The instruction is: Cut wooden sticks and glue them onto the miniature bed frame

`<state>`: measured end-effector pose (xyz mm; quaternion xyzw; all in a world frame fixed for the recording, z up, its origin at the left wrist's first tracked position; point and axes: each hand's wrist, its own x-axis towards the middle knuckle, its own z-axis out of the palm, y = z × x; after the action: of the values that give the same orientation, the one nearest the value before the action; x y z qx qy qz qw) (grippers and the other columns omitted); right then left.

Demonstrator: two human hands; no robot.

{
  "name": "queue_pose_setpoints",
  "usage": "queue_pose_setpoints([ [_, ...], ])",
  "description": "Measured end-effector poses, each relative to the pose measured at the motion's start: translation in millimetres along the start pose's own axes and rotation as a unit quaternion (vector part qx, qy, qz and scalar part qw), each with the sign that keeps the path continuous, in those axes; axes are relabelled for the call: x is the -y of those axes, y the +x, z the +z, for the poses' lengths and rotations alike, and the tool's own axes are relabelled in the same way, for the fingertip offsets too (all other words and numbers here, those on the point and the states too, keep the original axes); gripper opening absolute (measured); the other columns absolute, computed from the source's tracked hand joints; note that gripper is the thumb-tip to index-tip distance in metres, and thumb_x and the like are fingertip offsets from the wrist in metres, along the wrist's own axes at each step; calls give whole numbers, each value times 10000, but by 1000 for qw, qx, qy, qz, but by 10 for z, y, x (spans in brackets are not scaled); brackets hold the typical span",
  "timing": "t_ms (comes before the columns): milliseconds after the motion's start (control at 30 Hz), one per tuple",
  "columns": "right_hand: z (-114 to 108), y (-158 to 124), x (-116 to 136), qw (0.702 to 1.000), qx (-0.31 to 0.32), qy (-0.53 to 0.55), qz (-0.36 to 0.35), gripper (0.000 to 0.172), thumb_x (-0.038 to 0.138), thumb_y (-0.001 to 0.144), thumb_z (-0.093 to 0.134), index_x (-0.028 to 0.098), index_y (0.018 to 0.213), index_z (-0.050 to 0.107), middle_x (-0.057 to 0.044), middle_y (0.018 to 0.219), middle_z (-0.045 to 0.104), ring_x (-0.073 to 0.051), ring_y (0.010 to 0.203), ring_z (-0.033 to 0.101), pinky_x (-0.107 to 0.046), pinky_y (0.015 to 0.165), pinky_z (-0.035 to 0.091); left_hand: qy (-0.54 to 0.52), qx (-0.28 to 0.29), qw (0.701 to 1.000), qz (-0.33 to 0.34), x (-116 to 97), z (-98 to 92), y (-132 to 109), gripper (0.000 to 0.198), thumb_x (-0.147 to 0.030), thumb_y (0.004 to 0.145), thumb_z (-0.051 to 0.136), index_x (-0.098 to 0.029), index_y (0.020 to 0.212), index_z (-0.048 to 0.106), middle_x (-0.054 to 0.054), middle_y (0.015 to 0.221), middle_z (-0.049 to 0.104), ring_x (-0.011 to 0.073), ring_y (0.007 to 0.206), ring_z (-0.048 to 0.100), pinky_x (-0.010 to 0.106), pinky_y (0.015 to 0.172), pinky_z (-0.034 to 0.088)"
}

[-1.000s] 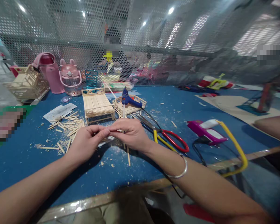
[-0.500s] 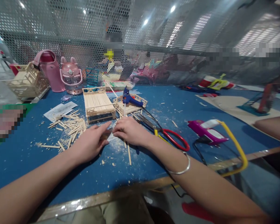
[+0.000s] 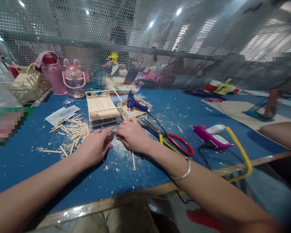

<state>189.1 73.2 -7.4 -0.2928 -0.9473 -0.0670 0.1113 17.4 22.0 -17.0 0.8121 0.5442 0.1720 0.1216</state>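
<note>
Both my hands rest low on the blue table (image 3: 26,161), fingertips meeting over a small pale piece (image 3: 115,141) that is mostly hidden. My left hand (image 3: 95,145) pinches it between outstretched forefinger and thumb. Opposite it, my right hand (image 3: 133,136) is curled, with the fingertips pressed down on the same piece. A thin wooden stick (image 3: 133,160) lies under my right wrist, which wears a silver bangle (image 3: 183,171). Just beyond my hands stands a small stick-built bed frame (image 3: 102,108).
Loose sticks and chips (image 3: 70,132) lie left of my hands. A blue glue gun (image 3: 135,104) rests on a second stick frame, red-and-yellow scissors (image 3: 177,144) lie to the right, then a purple tool with a yellow hoop (image 3: 213,136). Pink bottles (image 3: 74,81) stand by the mesh. Another person's arm (image 3: 278,134) is at right.
My hands came down from a raised pinch to the table surface and slid slightly away from me. They now press the small piece against the table.
</note>
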Motion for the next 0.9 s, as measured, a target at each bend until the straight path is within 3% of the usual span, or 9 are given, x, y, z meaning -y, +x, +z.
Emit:
queue_pose_setpoints([
  [200, -31, 8, 28, 999, -2, -44, -2, 194, 180, 828, 496, 163, 720, 657, -38, 727, 674, -180, 757, 484, -335, 693, 187, 16, 1, 1000, 1, -13, -5, 5, 576, -193, 810, 515, -85, 1353, 354, 128, 1023, 689, 271, 979, 585, 379, 804, 469],
  [333, -56, 42, 54, 998, 43, -51, -17, 155, 147, 779, 529, 168, 687, 651, -37, 719, 676, -179, 742, 495, -331, 673, 181, 16, 1, 1000, -4, -25, -2, 5, 580, -178, 814, 502, -86, 1362, 338, 129, 990, 692, 256, 960, 596, 358, 787, 474],
  [433, -70, 48, 56, 998, 31, -55, 6, 163, 143, 783, 518, 170, 696, 653, -40, 733, 677, -178, 750, 505, -327, 668, 180, 28, 5, 1000, -8, -30, -1, 4, 574, -171, 813, 494, -112, 1363, 342, 124, 987, 691, 262, 960, 596, 361, 775, 475],
  [633, -84, 27, 32, 998, 53, 19, 0, 140, 140, 771, 554, 175, 683, 657, -22, 716, 675, -151, 710, 534, -307, 673, 206, 15, 6, 1000, 5, -12, 6, 3, 564, -181, 823, 472, -91, 1363, 335, 136, 980, 684, 265, 964, 593, 371, 793, 471],
  [800, -31, 43, -9, 998, 7, 23, 62, 131, 216, 806, 572, 165, 739, 672, -47, 747, 684, -173, 749, 562, -306, 677, 260, 19, -7, 1000, 13, 8, 11, -10, 537, -180, 821, 471, -126, 1345, 364, 140, 987, 682, 274, 931, 607, 388, 759, 478],
  [900, -47, 67, -35, 991, -33, 100, 80, 111, 181, 806, 574, 172, 781, 681, -34, 766, 688, -147, 737, 571, -283, 696, 329, -10, -13, 999, 42, 27, 9, -31, 544, -180, 832, 467, -157, 1359, 336, 113, 1018, 685, 257, 975, 596, 382, 796, 475],
])
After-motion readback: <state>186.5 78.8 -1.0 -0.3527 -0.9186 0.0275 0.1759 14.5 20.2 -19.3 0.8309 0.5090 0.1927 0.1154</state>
